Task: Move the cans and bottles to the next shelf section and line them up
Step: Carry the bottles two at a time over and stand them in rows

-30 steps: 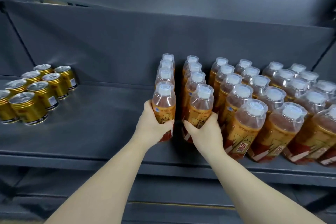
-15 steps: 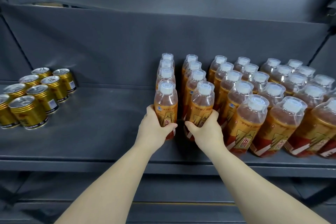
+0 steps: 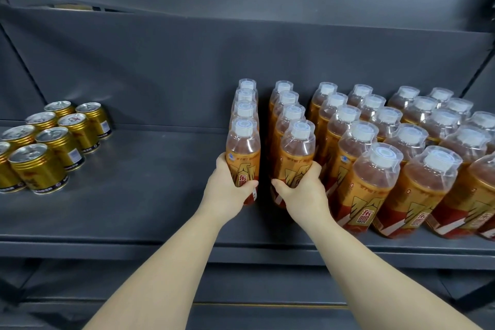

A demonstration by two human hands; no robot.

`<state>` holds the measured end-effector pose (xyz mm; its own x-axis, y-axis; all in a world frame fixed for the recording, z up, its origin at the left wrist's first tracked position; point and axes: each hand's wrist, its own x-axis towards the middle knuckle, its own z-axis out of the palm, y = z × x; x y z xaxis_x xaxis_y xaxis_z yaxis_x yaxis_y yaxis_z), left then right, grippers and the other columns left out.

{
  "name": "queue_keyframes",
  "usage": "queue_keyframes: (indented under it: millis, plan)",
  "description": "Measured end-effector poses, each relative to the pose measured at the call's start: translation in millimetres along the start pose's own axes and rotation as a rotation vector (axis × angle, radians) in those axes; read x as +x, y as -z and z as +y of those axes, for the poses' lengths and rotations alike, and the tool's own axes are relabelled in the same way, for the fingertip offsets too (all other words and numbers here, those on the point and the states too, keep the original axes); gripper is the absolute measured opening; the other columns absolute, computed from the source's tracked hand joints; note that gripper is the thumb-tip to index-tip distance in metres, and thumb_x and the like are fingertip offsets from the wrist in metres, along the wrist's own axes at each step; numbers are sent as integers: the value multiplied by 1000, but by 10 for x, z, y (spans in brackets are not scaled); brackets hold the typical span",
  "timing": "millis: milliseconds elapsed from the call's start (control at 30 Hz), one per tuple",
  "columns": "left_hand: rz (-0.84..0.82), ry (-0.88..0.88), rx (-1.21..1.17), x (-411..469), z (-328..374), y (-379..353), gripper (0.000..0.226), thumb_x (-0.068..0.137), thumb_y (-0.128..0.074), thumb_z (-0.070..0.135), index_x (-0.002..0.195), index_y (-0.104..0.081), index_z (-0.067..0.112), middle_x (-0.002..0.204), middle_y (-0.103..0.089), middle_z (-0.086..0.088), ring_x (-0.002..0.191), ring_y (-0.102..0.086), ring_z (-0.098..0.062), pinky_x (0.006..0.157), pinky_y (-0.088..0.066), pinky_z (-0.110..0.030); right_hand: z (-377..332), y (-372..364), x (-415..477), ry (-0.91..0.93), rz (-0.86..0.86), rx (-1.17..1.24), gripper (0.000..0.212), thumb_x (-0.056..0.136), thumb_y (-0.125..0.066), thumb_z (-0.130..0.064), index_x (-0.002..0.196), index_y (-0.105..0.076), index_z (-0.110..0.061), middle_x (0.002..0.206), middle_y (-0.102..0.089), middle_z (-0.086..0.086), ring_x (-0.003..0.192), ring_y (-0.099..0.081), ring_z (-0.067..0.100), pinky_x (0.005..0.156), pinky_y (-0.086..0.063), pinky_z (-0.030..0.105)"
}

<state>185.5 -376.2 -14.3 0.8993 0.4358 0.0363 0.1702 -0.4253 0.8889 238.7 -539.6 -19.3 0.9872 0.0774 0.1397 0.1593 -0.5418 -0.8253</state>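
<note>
Grasping one bottle apiece, both hands work at the front of the dark grey shelf (image 3: 150,211). Left hand (image 3: 227,190) has its grip clenched around the lower body of the front bottle of the leftmost row (image 3: 243,158), thumb across the label. Right hand (image 3: 302,193) has its grip clenched likewise on the front bottle of the second row (image 3: 296,161). Both bottles stand upright, bases at shelf level; contact with the shelf cannot be confirmed. A narrow gap separates the two rows. Behind each held bottle, three more stand in file. Further rows of bottles (image 3: 396,169) fill the shelf to the right, closely packed. Gold cans (image 3: 51,142) stand grouped at the far left, well apart from the bottles.
</note>
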Motion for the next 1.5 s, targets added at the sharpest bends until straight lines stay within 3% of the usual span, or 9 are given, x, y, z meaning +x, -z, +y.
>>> queue_keyframes:
  millis: [433,700,900,1200,1500]
  plan:
    - [-20,-27,-38,64,-35,3,80,86,-77,26,148,-27,22,125,-57,7,114,-56,-12,90,-44,-24,28,-11,-7,6,13,-2,73,86,-76,-38,137,-27,-17,115,-53,-3,103,-57,16,77,-50,23]
    - [-20,-34,-35,68,-67,-13,80,86,-78,29,148,-27,23,130,-56,5,118,-55,-13,97,-46,-29,9,-14,-28,10,25,-9,72,86,-76,-38,137,-28,-16,116,-53,-3,106,-57,16,79,-49,22]
    - [-24,-33,-33,73,-76,-19,82,86,-78,30,149,-26,24,131,-55,6,118,-54,-12,94,-45,-27,11,-23,-32,10,38,-49,74,85,-76,-41,136,-28,-16,121,-57,2,109,-61,22,85,-56,29]
    - [-15,-23,-44,64,-97,-32,82,85,-78,28,148,-26,25,129,-56,6,117,-56,-12,95,-46,-28,4,-57,-46,-1,58,-106,72,85,-74,-45,134,-29,-18,115,-54,-2,107,-62,21,80,-56,27]
    - [-39,12,-47,46,-35,-16,87,85,-78,27,151,-21,27,132,-54,6,120,-54,-13,96,-45,-29,-13,-7,-37,-47,-21,-55,79,84,-76,-43,140,-26,-17,128,-54,3,117,-58,24,88,-53,32]
